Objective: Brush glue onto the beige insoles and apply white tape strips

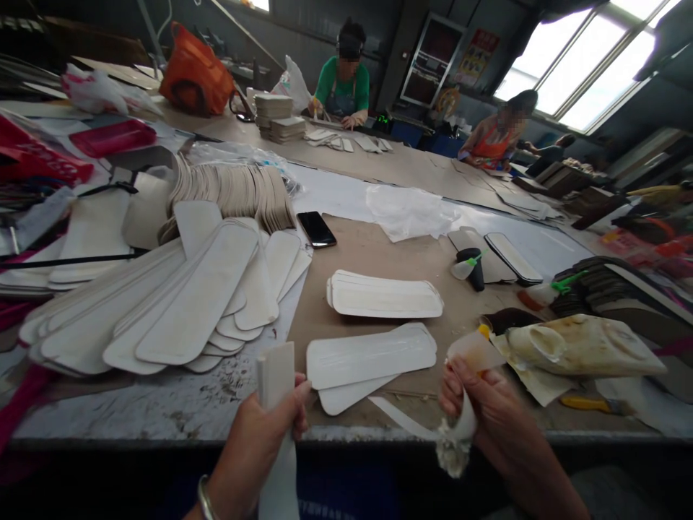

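Strip smooth, matt, paper-like; panels smooth, card-like, faint sheen; phone glossy, glass-like; plastic sheet crinkled; bracelet shiny metal; tabletop blotchy (can't tell if rough or stained)

Blocked at left by a broad fan of white panels, backed by a standing row of curved pieces. Passable from the left hand forward along the bare lane of brown board — between that fan and the upper panel stack — as far as the phone. Barely open between the upper stack and the lower panels. Crossed low in front by a trailing white strip, running into the right hand. Open again beyond the upper stack, short of the crumpled plastic sheet. Hemmed in at right by a green-tipped bottle, a bulky stained bag and, just below, a yellow-handled tool.
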Motion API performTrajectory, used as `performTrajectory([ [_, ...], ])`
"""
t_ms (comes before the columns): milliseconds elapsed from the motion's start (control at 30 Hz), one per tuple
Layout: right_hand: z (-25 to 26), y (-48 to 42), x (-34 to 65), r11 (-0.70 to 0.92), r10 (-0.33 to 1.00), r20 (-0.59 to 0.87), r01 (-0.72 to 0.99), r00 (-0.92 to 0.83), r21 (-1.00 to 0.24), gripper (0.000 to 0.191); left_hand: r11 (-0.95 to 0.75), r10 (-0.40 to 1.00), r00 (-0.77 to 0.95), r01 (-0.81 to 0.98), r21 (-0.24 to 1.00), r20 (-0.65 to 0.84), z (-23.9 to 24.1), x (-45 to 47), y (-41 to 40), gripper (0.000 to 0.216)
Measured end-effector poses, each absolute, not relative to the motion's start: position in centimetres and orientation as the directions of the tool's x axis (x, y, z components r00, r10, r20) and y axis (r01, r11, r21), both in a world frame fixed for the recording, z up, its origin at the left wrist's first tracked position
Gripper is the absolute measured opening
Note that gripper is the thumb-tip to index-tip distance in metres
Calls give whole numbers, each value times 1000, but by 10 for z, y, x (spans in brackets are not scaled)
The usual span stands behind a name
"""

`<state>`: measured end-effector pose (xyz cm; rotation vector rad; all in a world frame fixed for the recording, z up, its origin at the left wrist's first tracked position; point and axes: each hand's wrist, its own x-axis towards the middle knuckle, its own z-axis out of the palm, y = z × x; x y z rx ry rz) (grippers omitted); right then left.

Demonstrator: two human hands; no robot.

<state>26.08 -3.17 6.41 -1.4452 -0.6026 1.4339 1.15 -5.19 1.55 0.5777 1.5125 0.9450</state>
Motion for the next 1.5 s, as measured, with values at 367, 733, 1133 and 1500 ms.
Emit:
performTrajectory([
  [367,64,2,245,-139,820,-403,540,-407,-830,32,643,766,5,-6,766,-643,19,2,-13,31],
  [733,51,71,167,-47,527,-647,740,-552,-670,31,687,722,83,21,726,-687,21,-22,-8,34],
  [1133,48,81,154,284,554,-654,856,-514,-432,22,686,715,92,97,721,-693,22,-22,-7,31],
  [1500,52,83,147,445,529,-679,848,-509,-289,34,684,716,53,149,714,-696,25,-17,-5,31],
])
